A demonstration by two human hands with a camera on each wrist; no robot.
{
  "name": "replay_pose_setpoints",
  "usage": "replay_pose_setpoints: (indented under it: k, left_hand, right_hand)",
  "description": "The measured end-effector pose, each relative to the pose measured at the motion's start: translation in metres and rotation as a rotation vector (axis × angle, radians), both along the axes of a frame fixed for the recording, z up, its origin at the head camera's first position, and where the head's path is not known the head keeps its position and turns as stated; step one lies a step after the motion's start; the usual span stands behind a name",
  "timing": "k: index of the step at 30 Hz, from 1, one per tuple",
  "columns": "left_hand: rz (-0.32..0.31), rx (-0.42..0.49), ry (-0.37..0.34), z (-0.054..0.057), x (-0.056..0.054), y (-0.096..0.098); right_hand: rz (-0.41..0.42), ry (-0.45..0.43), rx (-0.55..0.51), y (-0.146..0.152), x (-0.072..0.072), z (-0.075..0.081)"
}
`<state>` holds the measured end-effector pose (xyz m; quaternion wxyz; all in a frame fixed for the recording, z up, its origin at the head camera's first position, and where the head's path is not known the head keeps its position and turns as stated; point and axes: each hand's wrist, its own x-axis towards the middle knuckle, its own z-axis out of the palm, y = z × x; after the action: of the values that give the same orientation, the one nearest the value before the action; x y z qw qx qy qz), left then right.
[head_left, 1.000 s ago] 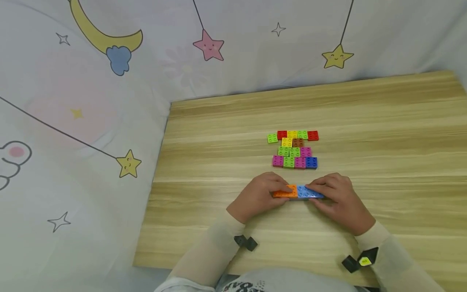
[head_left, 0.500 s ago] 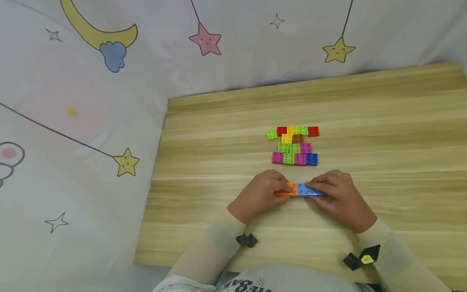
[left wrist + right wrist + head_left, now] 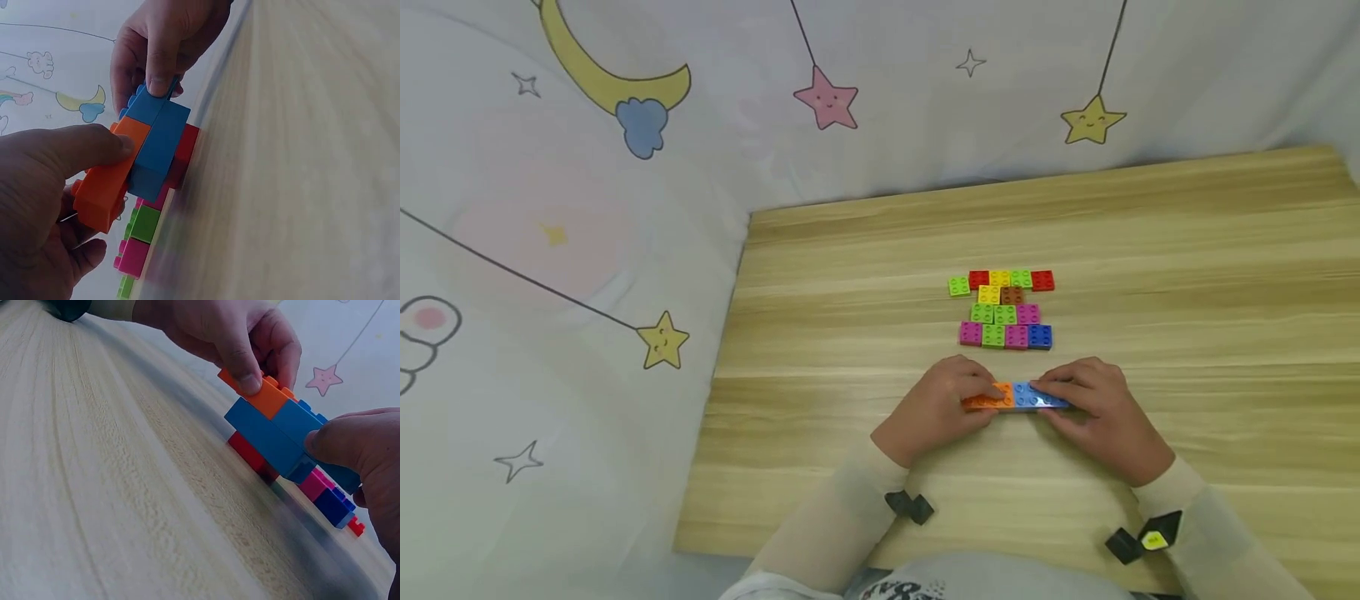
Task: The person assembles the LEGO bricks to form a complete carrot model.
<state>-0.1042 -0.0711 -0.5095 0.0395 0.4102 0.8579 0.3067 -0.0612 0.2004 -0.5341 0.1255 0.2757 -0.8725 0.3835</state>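
Note:
An orange brick and an upper blue brick lie end to end in one row. They sit on a lower blue brick, with a red brick at the bottom against the table. My left hand pinches the orange brick, thumb on the side nearest me and fingers over the far side. At the right end, my right hand grips the upper blue brick in the same manner. The fingers cover both outer ends of the row in the head view.
Beyond the hands, several small bricks lie in rows: a magenta brick, a dark blue brick, a brown brick and a red brick at the row's end among them. A printed cloth borders the wooden table.
Both hands keep their hold on the orange and blue bricks, almost still. The head view tilts slightly and returns; the brick rows stay as they were.

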Motion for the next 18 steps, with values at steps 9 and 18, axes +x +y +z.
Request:
replay_pose_setpoints:
  k: [9,18]
  left_hand:
    - [0.007,0.083,-0.031,-0.010,-0.003,-0.005]
    - [0.063,0.041,-0.042,-0.010,-0.002,-0.010]
  right_hand:
    - [-0.030,-0.057,-0.054,0.002,-0.001,-0.003]
    - [-0.207,-0.176,-0.214,0.025,-0.035,-0.007]
